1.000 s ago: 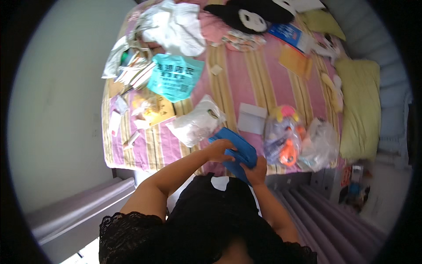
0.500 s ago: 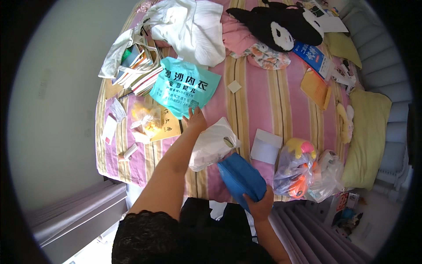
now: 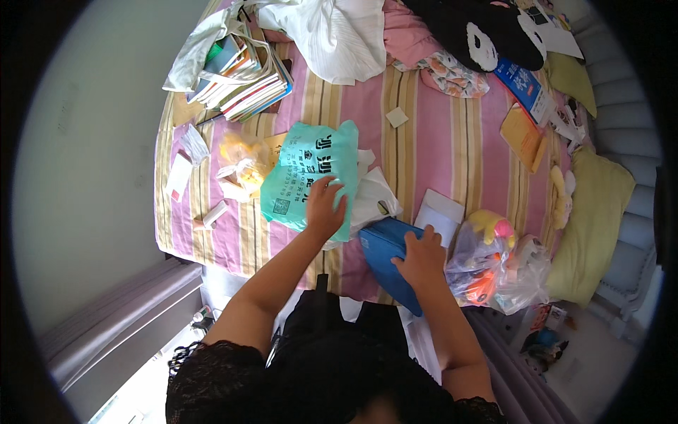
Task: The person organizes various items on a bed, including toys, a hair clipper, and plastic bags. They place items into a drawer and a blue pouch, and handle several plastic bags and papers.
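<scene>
My left hand (image 3: 325, 207) lies over a teal plastic bag (image 3: 295, 185) with dark print, its fingers bent and gripping the film. The bag overlaps a white plastic bag (image 3: 376, 198) and part of a yellow-brown paper item (image 3: 277, 145). To the right, my right hand (image 3: 421, 256) grasps the upper right edge of a blue zip pouch (image 3: 387, 256), thumb on its face and fingers along its side. The pouch slants near the bed's front edge, its far end touching the white bag. A white booklet or envelope (image 3: 441, 212) lies just beyond my right hand.
Plush toys in clear bags (image 3: 487, 258) sit at the right front. Left are a bag of yellow things (image 3: 241, 166), a small white box (image 3: 179, 175) and a tote of books (image 3: 244, 78). White cloth (image 3: 325, 39) and a black plush (image 3: 473, 32) lie at the far side.
My left hand has drawn the teal bag nearer and to the right, partly over the white bag. My right hand has shifted from the pouch's near end to its upper side.
</scene>
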